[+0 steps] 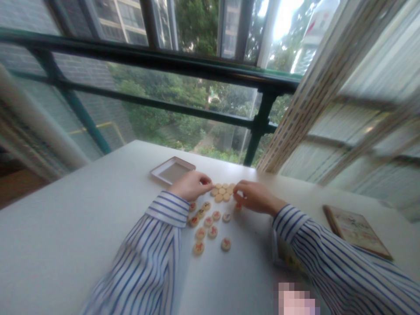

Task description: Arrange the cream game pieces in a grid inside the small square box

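Observation:
A tight cluster of round wooden xiangqi pieces (pixel 222 191), plain sides up, lies on the white table between my two hands. At the cluster's left edge is my left hand (pixel 191 186), its thumb and fingertips pinched at a piece there. My right hand (pixel 257 195) curls in from the other side, with fingers closed around a piece at the right edge. Nearer to me lie several loose pieces (pixel 212 231) showing red or dark characters. One red-marked piece (pixel 238 207) sits below my right fingers. My hands partly hide the outer pieces.
A shallow open tray (pixel 157 176) stands behind my left hand on the white table (pixel 82 205). Under my right forearm is a partly hidden light-rimmed box (pixel 274 245). To the right lies a flat picture-covered panel (pixel 359 232). A dark green railing (pixel 170 62) and windows stand beyond.

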A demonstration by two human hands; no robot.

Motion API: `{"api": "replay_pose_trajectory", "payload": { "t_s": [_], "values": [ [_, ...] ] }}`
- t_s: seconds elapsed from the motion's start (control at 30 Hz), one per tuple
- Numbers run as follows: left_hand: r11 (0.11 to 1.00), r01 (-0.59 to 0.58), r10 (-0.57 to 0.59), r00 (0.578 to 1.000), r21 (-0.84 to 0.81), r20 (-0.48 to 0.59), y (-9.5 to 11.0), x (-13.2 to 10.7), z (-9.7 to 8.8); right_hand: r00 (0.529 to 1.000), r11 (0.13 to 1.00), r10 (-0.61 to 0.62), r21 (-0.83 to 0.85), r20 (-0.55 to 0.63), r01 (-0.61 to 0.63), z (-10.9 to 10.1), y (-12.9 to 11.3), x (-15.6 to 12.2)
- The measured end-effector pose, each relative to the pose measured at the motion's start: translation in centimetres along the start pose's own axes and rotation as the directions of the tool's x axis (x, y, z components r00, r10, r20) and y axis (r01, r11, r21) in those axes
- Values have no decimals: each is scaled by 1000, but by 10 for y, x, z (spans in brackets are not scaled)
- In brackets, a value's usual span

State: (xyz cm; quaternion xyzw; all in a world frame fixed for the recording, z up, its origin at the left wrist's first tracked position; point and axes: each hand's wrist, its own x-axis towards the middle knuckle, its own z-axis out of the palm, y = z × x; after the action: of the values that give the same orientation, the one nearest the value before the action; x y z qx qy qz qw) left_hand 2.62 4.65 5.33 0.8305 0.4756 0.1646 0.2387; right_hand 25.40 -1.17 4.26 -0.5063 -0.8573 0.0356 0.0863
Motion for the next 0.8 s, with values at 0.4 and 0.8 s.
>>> {"api": "replay_pose_trajectory", "payload": {
  "t_s": [0.4, 0.8],
  "values": [
    [936, -13, 19, 1000, -352, 14, 8, -9, -15, 978, 992, 17, 127, -209, 10, -5, -11, 2],
    [905, -44, 81, 994, -423, 70, 10, -8, -12, 949, 967, 59, 255, -310, 23, -9, -29, 12]
  ]
}}
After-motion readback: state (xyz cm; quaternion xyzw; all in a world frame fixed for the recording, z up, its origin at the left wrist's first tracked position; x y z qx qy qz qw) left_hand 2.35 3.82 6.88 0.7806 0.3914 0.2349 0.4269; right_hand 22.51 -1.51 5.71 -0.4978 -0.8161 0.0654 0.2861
